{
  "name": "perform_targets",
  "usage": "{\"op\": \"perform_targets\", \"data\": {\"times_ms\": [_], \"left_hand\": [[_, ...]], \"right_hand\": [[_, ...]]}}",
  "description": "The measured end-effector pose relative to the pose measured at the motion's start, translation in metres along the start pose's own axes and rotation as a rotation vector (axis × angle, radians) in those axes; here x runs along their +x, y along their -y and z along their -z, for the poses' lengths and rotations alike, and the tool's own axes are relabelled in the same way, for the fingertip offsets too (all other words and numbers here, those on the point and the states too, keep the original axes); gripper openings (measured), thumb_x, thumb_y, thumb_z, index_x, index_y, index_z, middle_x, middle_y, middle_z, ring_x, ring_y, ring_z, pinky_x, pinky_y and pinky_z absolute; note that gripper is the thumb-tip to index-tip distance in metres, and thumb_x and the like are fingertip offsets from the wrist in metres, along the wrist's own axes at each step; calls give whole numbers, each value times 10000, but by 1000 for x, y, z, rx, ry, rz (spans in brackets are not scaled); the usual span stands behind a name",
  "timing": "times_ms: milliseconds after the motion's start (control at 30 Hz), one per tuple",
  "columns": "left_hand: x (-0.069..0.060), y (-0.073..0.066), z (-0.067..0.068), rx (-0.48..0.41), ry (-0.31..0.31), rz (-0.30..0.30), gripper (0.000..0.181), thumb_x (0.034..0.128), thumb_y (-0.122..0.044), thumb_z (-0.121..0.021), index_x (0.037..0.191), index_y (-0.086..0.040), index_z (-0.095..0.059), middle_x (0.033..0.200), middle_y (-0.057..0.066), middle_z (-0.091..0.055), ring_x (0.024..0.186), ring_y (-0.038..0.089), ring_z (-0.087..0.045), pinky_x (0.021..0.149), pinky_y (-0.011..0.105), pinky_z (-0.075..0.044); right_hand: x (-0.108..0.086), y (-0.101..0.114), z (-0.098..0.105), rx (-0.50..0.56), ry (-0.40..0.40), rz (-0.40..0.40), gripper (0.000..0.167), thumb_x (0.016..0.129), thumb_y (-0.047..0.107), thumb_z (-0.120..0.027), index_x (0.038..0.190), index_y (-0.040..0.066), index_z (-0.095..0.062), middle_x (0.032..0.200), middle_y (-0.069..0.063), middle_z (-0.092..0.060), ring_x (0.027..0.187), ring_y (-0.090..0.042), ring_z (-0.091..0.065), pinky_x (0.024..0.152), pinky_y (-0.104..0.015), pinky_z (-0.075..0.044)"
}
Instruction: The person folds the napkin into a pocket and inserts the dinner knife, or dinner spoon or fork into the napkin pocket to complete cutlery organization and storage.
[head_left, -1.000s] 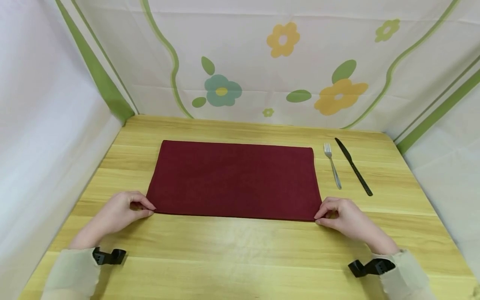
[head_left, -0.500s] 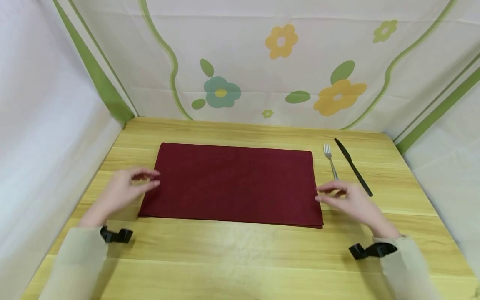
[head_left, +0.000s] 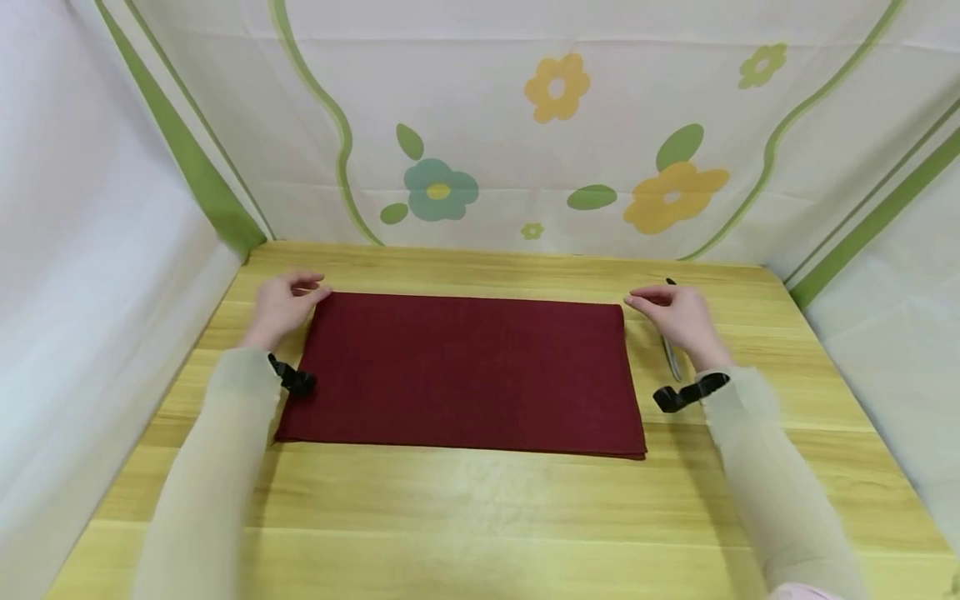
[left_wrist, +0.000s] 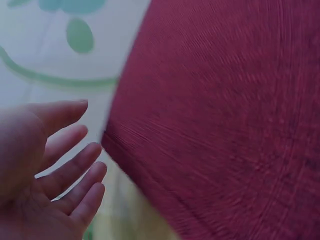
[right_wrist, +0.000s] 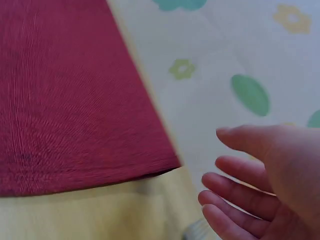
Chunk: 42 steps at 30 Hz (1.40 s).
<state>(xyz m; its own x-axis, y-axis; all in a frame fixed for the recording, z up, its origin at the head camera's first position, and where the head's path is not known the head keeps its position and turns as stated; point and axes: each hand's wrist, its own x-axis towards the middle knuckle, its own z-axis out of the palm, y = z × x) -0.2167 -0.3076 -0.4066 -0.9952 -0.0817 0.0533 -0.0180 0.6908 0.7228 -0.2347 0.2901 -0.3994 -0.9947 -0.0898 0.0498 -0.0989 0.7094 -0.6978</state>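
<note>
Cloth (head_left: 465, 375), dark red woven fabric, rectangular, flat on yellow wood-grain table (head_left: 480, 533); near corners now released.
Left hand (head_left: 283, 307), bare: shifted from near-left to far-left corner, fingers loosely spread, contact uncertain. Centre: cloth; work apparently turns to its far edge. Right hand (head_left: 675, 315), bare: likewise shifted to far-right corner, fingers spread, just beside it. Fork (head_left: 672, 362), silver metal, and knife (head_left: 670, 282), black: mostly hidden by right hand. Brands, labels, writing: none readable.
</note>
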Motion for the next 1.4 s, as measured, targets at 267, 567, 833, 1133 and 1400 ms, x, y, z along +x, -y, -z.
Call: {"op": "perform_targets", "data": {"times_ms": [267,567,833,1133,1400], "left_hand": [[8,9,-9,37,-38,84,449,1008,-338,-641,1223,53,-681,1209,265,-633,1116,405,-564,956,513,-452],[8,7,-7,65,-10,125,480,1001,-389,-647,1201,44,-697,1232,255,-623,1159,416,-540,993,529,-439],[6,9,-9,-70,-37,158,385,1024,-352,-624,1146,12,-639,1075,178,-655,919,243,-571,769,325,-464],[6,9,-12,-142,-44,201,375,1025,-248,-637,1305,-3,-589,1257,242,-642,1084,321,-605,808,330,-477],[11,-3,-17,-138,-54,147,555,980,-107,-692,1490,-19,-491,1370,236,-582,1254,375,-555,1012,472,-463]], "right_hand": [[14,-11,-24,-78,-47,-82,392,973,407,-691,1068,41,-795,912,-104,-751,786,-245,-651,646,-333,-492],[19,-10,-33,-72,-56,-106,340,948,368,-733,964,36,-801,817,-91,-720,676,-217,-596,577,-332,-476],[22,-18,-38,60,-76,-130,305,950,329,-738,979,27,-767,837,-84,-708,694,-201,-616,552,-294,-478],[26,-19,-43,100,-74,-106,225,959,224,-741,1012,9,-703,905,-120,-707,742,-153,-620,617,-231,-485],[24,-17,-44,227,-51,-88,369,933,121,-764,1254,-28,-658,1103,-207,-701,850,-122,-686,712,-192,-540]]}}
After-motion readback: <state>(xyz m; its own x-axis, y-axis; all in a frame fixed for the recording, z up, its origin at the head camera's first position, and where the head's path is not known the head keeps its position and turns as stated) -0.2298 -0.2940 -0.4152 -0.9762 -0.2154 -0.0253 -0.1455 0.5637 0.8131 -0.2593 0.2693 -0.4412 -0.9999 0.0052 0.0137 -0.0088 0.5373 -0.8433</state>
